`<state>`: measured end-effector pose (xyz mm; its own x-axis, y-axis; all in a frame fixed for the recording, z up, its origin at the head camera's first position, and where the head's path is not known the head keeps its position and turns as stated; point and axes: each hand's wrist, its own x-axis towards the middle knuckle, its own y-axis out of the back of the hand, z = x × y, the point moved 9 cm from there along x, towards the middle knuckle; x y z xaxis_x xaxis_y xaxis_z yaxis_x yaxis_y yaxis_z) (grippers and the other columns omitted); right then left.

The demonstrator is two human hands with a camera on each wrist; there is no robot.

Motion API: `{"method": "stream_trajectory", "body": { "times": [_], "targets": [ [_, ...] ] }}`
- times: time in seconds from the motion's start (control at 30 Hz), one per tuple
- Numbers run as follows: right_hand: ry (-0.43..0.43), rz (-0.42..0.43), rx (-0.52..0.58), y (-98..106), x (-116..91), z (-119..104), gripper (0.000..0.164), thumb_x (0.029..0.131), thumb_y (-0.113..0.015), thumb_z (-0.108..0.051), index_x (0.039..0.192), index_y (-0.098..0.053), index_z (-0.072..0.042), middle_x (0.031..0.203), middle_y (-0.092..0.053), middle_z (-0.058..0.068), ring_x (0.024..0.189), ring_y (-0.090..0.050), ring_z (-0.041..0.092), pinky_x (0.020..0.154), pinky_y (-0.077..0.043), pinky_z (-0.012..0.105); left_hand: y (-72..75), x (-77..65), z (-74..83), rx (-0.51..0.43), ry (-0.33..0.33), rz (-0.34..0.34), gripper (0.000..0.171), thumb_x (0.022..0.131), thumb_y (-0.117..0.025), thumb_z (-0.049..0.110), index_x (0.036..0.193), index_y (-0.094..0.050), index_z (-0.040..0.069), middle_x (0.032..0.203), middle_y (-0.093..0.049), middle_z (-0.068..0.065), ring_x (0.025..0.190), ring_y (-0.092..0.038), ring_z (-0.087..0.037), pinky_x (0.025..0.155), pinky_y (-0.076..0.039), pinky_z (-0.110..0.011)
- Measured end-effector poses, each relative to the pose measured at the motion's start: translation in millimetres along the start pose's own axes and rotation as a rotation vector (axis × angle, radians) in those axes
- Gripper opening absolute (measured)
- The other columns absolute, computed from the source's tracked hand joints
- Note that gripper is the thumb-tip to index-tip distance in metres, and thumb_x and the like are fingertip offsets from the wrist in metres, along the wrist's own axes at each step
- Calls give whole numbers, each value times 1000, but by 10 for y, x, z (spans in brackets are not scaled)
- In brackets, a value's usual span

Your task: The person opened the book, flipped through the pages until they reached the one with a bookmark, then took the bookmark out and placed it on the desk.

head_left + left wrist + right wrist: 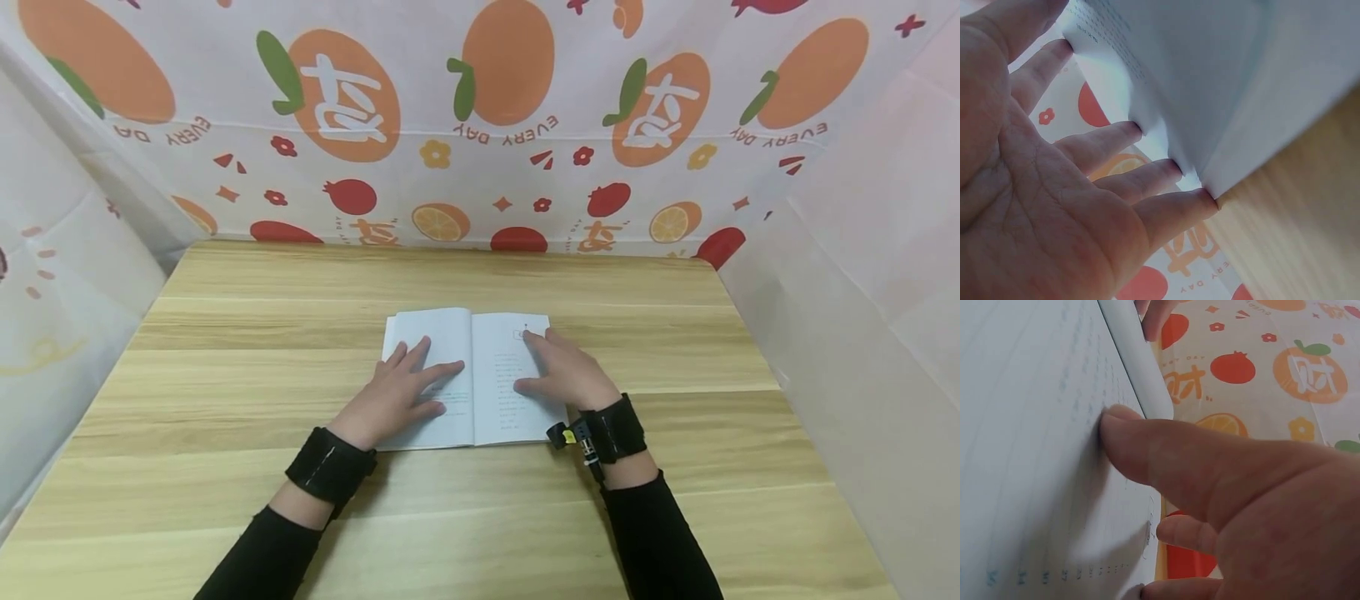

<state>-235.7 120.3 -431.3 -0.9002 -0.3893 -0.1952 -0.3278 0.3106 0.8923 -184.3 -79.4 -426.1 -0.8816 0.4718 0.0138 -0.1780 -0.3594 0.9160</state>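
An open book lies flat on the wooden table, its white pages spread to both sides of the spine. My left hand rests on the left page with fingers spread; in the left wrist view its fingertips touch the paper. Over the right page is my right hand, thumb and fingers apart, touching the paper near its outer edge. Lines of print with a column of numbers show on the right page in the right wrist view. Neither hand grips anything.
The wooden table extends around the book on all sides. Behind it hangs a white cloth printed with fruit. Pale cloth walls stand at left and right. Each wrist wears a black strap.
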Motion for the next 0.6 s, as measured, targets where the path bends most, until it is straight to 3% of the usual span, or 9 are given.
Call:
{"method": "stream_trajectory", "body": {
  "times": [0.6],
  "targets": [
    [25, 23, 1, 3, -22, -25, 84, 81, -72, -42, 148, -31, -10, 148, -36, 8, 137, -24, 27, 107, -28, 47, -21, 3, 11, 14, 5, -10, 60, 83, -71, 36, 139, -48, 31, 149, -27, -23, 130, -20, -53, 93, -25, -73]
  ]
}}
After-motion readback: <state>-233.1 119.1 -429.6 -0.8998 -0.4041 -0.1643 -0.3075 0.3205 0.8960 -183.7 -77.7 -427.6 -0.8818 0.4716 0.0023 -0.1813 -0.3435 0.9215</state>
